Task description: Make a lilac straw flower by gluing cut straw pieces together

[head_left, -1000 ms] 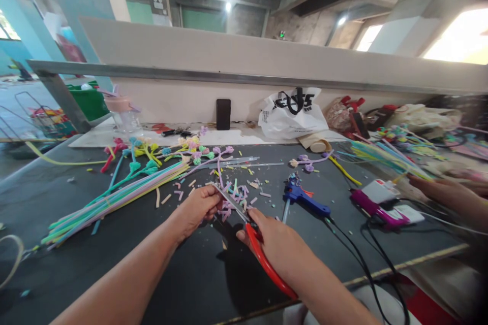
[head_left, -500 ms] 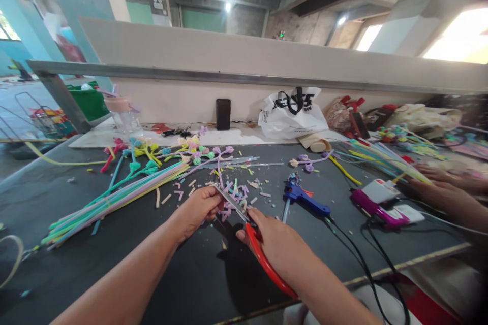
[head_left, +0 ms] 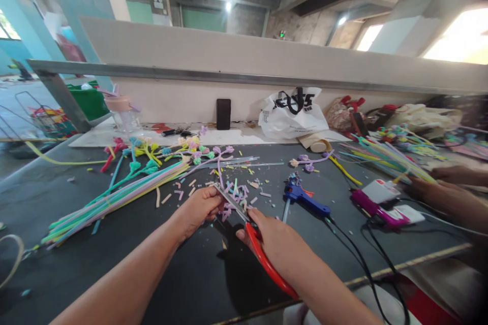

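My right hand [head_left: 272,241] grips the red-handled scissors [head_left: 263,261], whose blades point up and left. The fingers of my left hand [head_left: 202,208] are pinched together at the blade tips. A purple pipe cleaner [head_left: 220,170] with fuzzy blossoms at its top runs down to those fingertips; its lower end is hidden. Just beyond the blades lies a heap of short pipe cleaner cuttings [head_left: 238,194]. Left of my left hand rests a bundle of long pastel pipe cleaners [head_left: 114,200], with finished fuzzy flowers [head_left: 147,165] behind it.
A blue glue gun [head_left: 307,199] lies right of the scissors, its cord trailing over the table edge. Near it are a purple-and-white power strip [head_left: 381,210] and a co-worker's hands [head_left: 434,193] with more pipe cleaners. A phone [head_left: 223,114], a white bag [head_left: 293,117] and a cup [head_left: 124,114] stand behind.
My hands and the scissors stay nearly in place. At the right, the co-worker's hands and their bundle of pipe cleaners have shifted slightly.
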`<state>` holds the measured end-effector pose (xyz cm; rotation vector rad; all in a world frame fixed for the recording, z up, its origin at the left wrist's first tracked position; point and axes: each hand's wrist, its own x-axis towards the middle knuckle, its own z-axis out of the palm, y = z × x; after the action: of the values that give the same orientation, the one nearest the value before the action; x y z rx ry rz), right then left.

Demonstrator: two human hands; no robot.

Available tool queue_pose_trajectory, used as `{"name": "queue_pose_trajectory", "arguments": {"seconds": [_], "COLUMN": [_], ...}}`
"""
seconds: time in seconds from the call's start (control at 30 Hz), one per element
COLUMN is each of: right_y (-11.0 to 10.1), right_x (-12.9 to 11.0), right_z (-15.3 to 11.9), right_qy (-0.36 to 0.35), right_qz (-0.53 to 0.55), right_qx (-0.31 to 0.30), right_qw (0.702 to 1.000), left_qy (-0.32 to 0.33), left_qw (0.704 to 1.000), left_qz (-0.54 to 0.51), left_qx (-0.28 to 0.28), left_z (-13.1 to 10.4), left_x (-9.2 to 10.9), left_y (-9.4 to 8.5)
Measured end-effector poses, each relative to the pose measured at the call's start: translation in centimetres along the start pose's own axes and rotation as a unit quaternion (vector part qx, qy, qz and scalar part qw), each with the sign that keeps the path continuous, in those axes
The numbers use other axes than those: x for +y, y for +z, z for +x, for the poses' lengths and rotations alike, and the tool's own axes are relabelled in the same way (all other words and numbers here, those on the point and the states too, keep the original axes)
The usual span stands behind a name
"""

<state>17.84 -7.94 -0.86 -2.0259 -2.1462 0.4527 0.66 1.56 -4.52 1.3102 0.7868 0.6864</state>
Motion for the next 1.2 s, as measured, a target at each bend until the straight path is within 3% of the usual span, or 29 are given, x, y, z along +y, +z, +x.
{"name": "queue_pose_trajectory", "arguments": {"seconds": [0.5, 0.9, 1.2], "right_y": [-0.2, 0.7, -0.6], "right_x": [-0.8, 0.6, 0.3], "right_z": [0.0, 0.9, 0.1], "right_qy": [0.048, 0.045, 0.015], "right_qz": [0.059, 0.079, -0.004], "right_qx": [-0.042, -0.035, -0.036], "right_qw": [0.996, 0.995, 0.999], "left_qy": [-0.022, -0.034, -0.002], "left_qw": [1.0, 0.999, 0.999], "left_qz": [-0.001, -0.022, -0.017], "left_qx": [0.013, 0.011, 0.032], "left_z": [0.0, 0.0, 0.5], "left_x": [-0.4, -0.1, -0.6], "left_y": [0.3, -0.1, -0.6]}}
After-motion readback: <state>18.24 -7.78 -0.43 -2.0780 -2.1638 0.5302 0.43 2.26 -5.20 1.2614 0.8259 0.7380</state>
